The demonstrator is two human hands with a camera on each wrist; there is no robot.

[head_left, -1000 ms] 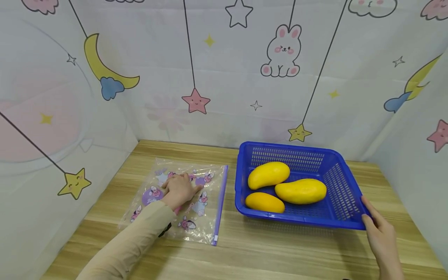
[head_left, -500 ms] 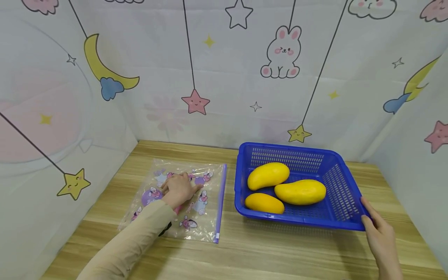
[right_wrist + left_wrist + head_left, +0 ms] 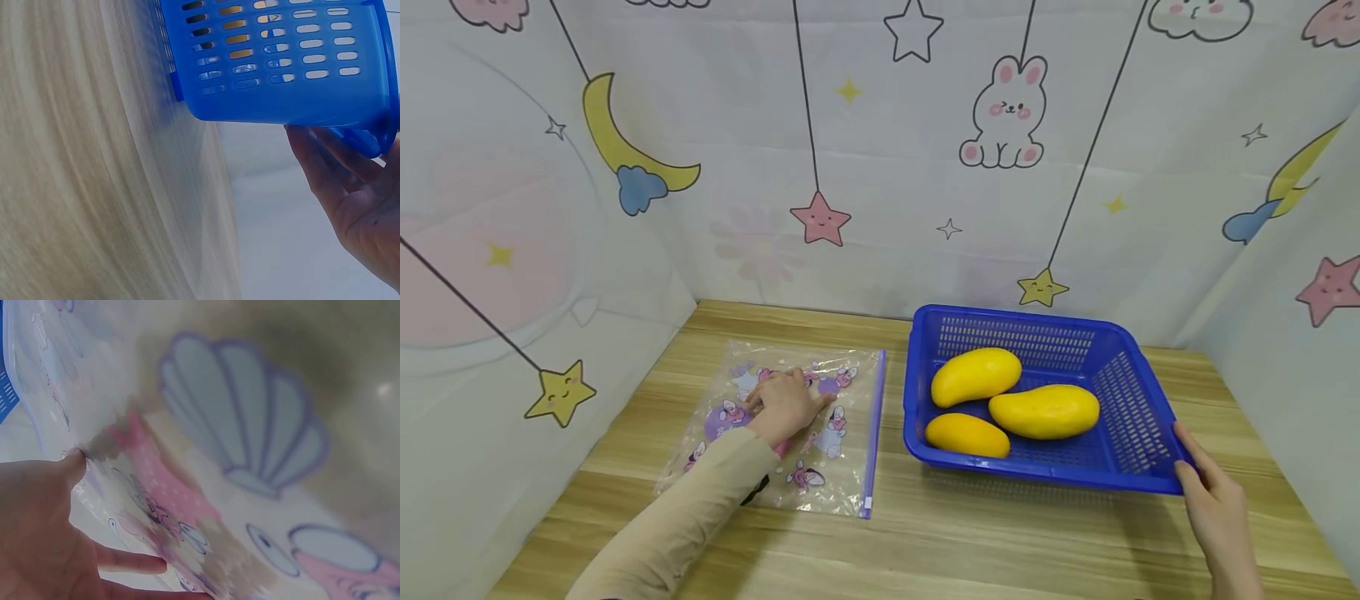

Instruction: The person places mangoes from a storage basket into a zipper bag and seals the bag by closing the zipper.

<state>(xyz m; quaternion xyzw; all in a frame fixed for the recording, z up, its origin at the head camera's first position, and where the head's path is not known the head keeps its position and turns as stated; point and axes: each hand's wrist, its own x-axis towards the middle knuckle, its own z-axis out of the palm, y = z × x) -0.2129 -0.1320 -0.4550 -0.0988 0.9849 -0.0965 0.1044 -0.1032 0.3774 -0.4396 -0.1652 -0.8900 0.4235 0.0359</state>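
Spreads fingers of left hand (image 3: 786, 408) on limp, slippery-looking bag (image 3: 831, 450); grips stiff-looking basket rim (image 3: 1060, 476), likely soundest hold, with right hand (image 3: 1217, 502).

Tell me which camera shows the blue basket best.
The head view: it shows the blue basket nearly whole, three yellow fruits inside. The right wrist view shows part of its slotted outside and the fingers gripping it; the left wrist view, just a blue sliver.

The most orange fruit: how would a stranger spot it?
On the wooden table, find the blue basket. In its near-left corner in the head view lies the orange-yellow fruit, partly behind the front rim. Its deeper colour sets it apart from the two brighter fruits.
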